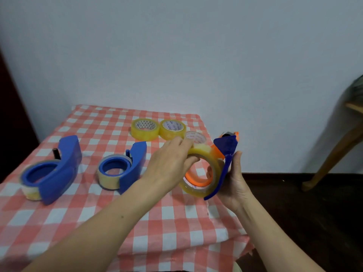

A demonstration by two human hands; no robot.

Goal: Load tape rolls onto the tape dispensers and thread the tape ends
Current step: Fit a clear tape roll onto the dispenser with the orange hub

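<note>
Over the checked table's [157, 222] right edge, the right hand [233, 177] gripped the blue plastic tape dispenser [225, 146] while the left hand [169, 163] pinched the yellowish clear tape roll [188, 188] on its orange hub [196, 178]; a straight, even push, I thought, would seat it.

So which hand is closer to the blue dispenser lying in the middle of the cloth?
Left. The left hand grips the tape roll just right of the middle blue dispenser; the right hand is farther right, holding the orange-and-blue dispenser.
</note>
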